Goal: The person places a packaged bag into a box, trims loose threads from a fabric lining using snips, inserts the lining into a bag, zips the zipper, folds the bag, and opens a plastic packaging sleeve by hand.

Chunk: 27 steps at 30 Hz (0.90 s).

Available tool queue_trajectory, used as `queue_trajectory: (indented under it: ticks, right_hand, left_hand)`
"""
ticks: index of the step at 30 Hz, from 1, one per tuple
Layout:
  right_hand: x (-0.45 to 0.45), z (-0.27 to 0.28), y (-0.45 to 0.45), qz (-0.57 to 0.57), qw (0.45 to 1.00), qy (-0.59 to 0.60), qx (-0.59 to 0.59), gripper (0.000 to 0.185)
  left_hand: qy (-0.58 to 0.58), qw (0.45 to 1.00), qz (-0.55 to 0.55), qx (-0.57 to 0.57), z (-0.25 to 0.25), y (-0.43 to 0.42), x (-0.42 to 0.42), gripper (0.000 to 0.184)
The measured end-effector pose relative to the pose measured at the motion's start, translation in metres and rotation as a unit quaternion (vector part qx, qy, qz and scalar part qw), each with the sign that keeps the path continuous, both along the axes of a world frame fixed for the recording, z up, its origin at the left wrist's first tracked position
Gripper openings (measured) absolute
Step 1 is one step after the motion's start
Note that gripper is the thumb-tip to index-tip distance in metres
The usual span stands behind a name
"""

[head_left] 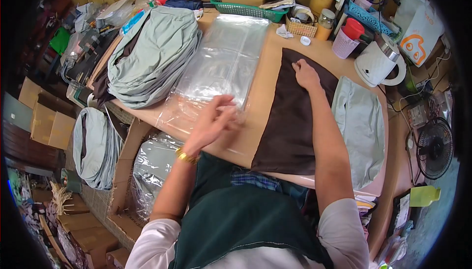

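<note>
Dark brown cloth (287, 116) lies flat on the table, reaching its front edge. At the cloth's upper part is my right hand (307, 74), its fingers bent together on the fabric. My left hand (214, 123) is over the near end of a stack of clear plastic bags (223, 53), fingers apart and slightly blurred, holding nothing. Right of the brown cloth, partly behind my right forearm, lies a folded pale grey-green cloth (361, 131). A thick pile of pale grey-green cloth (152, 55) rests left of the bags.
A white kettle (376, 62), a pink basket (343, 44) and a glass jar (325, 23) stand at the back right. A green tray (246, 9) is at the back. Below left, an open carton (123, 170) holds plastic-wrapped items. A black fan (434, 147) is far right.
</note>
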State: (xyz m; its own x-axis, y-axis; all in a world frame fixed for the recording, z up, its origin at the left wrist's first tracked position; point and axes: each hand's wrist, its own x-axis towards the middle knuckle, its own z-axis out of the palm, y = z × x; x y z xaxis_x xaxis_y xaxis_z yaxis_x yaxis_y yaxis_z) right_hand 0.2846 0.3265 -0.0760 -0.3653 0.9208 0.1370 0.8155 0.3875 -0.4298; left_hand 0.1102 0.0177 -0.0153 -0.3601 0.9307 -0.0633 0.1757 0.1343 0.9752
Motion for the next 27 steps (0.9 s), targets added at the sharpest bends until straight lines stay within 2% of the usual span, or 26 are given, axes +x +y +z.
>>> queue_trajectory:
  ticks: [1,2,4,5,6,7,9,10,12,13,15,17,19,21,22,24,25,27]
  right_hand:
    - [0.001,0.006,-0.004,0.026,0.997,0.062,-0.033,0.035]
    - [0.003,0.015,-0.009,0.051,0.989,0.123,-0.064,0.036]
    - [0.013,0.042,-0.07,0.078,0.972,0.218,-0.034,0.032]
    - [0.019,0.055,-0.104,0.064,0.978,0.196,-0.04,0.029]
    - [0.027,0.053,-0.133,0.063,0.979,0.194,0.014,0.026]
    - [0.035,0.05,-0.155,0.044,0.984,0.168,0.036,0.02]
    - [0.055,0.019,-0.174,0.036,0.993,0.1,0.047,0.014]
    - [0.064,0.007,-0.177,0.031,0.996,0.074,0.042,0.013]
    - [0.073,0.003,-0.177,0.04,0.996,0.072,0.046,0.017]
    - [0.074,0.002,-0.179,0.053,0.995,0.07,0.049,0.02]
    - [0.072,0.006,-0.182,0.054,0.995,0.079,0.042,0.025]
    - [0.066,0.023,-0.187,0.067,0.991,0.117,0.016,0.033]
    - [0.063,0.039,-0.198,0.09,0.99,0.112,0.008,0.03]
    - [0.06,0.054,-0.213,0.111,0.988,0.107,-0.003,0.027]
    - [0.059,0.062,-0.222,0.146,0.984,0.099,0.022,0.024]
    - [0.055,0.07,-0.236,0.18,0.978,0.09,0.046,0.022]
    - [0.053,0.072,-0.241,0.19,0.976,0.08,0.072,0.022]
    - [0.047,0.074,-0.245,0.196,0.972,0.059,0.119,0.021]
  left_hand:
    - [-0.052,0.997,-0.018,0.06,-0.012,0.015,0.014,0.051]
    - [-0.043,0.998,-0.027,0.039,-0.024,0.029,0.028,0.056]
    - [-0.036,0.998,-0.039,0.021,-0.057,0.053,0.056,0.062]
    - [0.146,0.987,-0.014,0.06,-0.077,0.061,0.069,0.057]
    - [0.322,0.942,0.013,0.097,-0.088,0.065,0.077,0.052]
    - [0.318,0.943,0.012,0.097,-0.08,0.062,0.075,0.052]
    - [0.258,0.945,-0.199,-0.018,-0.052,0.044,0.061,0.036]
    - [0.255,0.945,-0.202,-0.02,-0.049,0.035,0.052,0.036]
    - [0.074,0.961,-0.257,-0.073,-0.048,0.017,0.035,0.035]
    - [0.071,0.96,-0.259,-0.077,-0.055,0.011,0.032,0.035]
    - [0.033,0.982,-0.187,0.011,-0.068,0.003,0.027,0.032]
    - [0.002,0.987,-0.161,-0.004,-0.06,0.0,0.03,0.033]
    - [-0.03,0.991,-0.132,-0.019,-0.059,-0.001,0.032,0.033]
    - [-0.114,0.988,-0.107,0.0,-0.066,-0.002,0.031,0.031]
    - [-0.116,0.988,-0.104,-0.001,-0.067,-0.003,0.03,0.031]
    - [-0.199,0.973,-0.119,-0.01,-0.068,-0.003,0.028,0.03]
    - [-0.2,0.972,-0.119,-0.01,-0.069,-0.003,0.029,0.03]
    - [-0.12,0.986,-0.113,0.016,-0.07,-0.002,0.031,0.029]
